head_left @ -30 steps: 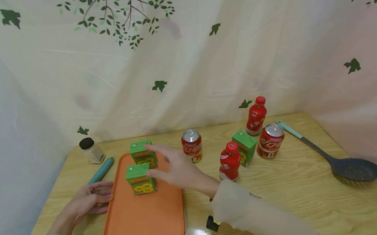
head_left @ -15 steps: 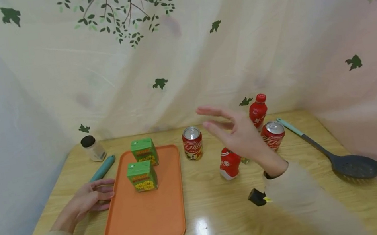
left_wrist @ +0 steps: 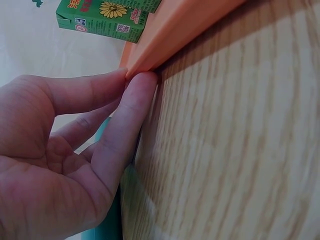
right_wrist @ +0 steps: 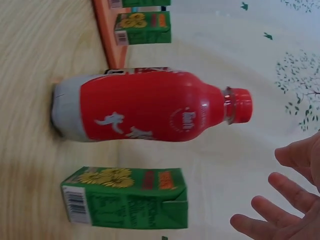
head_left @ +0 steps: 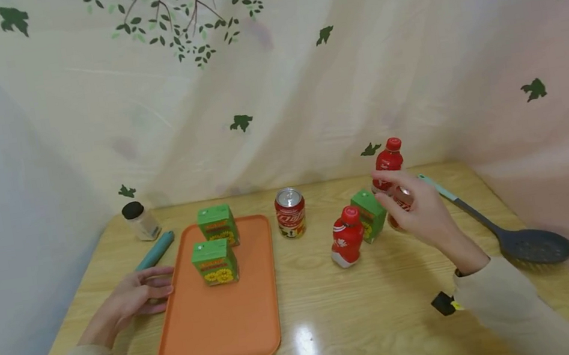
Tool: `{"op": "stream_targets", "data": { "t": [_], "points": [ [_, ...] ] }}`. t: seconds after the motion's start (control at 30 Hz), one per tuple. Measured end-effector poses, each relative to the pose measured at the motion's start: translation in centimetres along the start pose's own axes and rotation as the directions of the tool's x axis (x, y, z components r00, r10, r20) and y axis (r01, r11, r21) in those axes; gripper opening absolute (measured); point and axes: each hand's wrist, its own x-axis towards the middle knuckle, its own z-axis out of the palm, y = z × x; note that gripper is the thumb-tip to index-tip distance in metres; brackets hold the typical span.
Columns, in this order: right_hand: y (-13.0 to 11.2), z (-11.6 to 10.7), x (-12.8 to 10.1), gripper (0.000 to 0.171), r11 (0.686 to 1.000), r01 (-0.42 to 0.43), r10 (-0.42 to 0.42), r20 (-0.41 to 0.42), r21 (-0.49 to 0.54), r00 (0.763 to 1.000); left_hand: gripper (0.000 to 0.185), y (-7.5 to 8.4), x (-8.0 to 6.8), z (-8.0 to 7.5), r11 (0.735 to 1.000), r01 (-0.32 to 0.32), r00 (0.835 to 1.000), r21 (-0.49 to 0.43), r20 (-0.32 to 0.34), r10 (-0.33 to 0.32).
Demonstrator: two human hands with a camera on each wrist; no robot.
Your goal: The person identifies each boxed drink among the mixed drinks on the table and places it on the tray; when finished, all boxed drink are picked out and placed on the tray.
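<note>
In the head view, my left hand (head_left: 132, 297) holds the left edge of an orange tray (head_left: 219, 332). The left wrist view has thumb and forefinger pinching the tray's rim (left_wrist: 165, 42). Two green drink cartons (head_left: 216, 263) stand on the tray. My right hand (head_left: 426, 212), fingers spread and grasping nothing, hovers beside a third green carton (head_left: 370, 215), partly covering a red can (head_left: 402, 198) behind it. A red bottle (head_left: 346, 238) stands left of that carton, another red bottle (head_left: 388, 158) behind. The right wrist view shows the fingers (right_wrist: 287, 192) apart from bottle and carton.
A red drink can (head_left: 291, 213) stands between the tray and the bottles. To the far right lies a slotted spoon (head_left: 534, 245). A black-capped jar (head_left: 141, 222) and a teal handle (head_left: 155, 250) are left of the tray. Cloth hangs around the table (head_left: 338, 327).
My right hand has moved right, from the cartons on the tray to beside the carton and can at the right. My left hand stays at the tray's edge.
</note>
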Motion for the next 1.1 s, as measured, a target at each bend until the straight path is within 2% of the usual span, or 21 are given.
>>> {"op": "stream_targets", "data": {
  "t": [0.17,0.43,0.53,0.8,0.93,1.1],
  "points": [
    [3.0,0.3,-2.4,0.042,0.997,0.004,-0.002,0.026,-0.077,1.000,0.064,0.0,0.2,0.3,1.000,-0.003,1.000,-0.001,0.017,0.003],
    [5.2,1.3,-4.3,0.043,0.997,-0.025,0.029,0.044,-0.079,0.999,0.063,0.0,0.2,0.2,1.000,-0.001,1.000,0.001,0.015,0.001],
    [5.7,1.8,-4.9,0.044,0.995,-0.063,0.067,0.047,-0.077,0.997,0.062,-0.1,0.3,0.1,1.000,-0.004,1.000,0.004,0.015,0.004],
    [6.4,3.5,-5.7,0.044,0.984,-0.174,0.176,0.059,-0.035,0.983,0.063,-0.5,0.3,0.0,1.000,0.012,1.000,-0.013,-0.002,-0.012],
    [6.9,4.2,-5.7,0.050,0.982,-0.188,0.188,0.050,-0.020,0.981,0.062,-0.4,0.2,-0.1,1.000,0.011,1.000,-0.015,0.002,-0.011],
    [7.6,4.8,-5.5,0.051,0.987,-0.156,0.156,0.007,-0.037,0.988,0.063,-0.2,0.2,-0.3,1.000,-0.003,1.000,-0.016,0.019,0.003]
  ]
}}
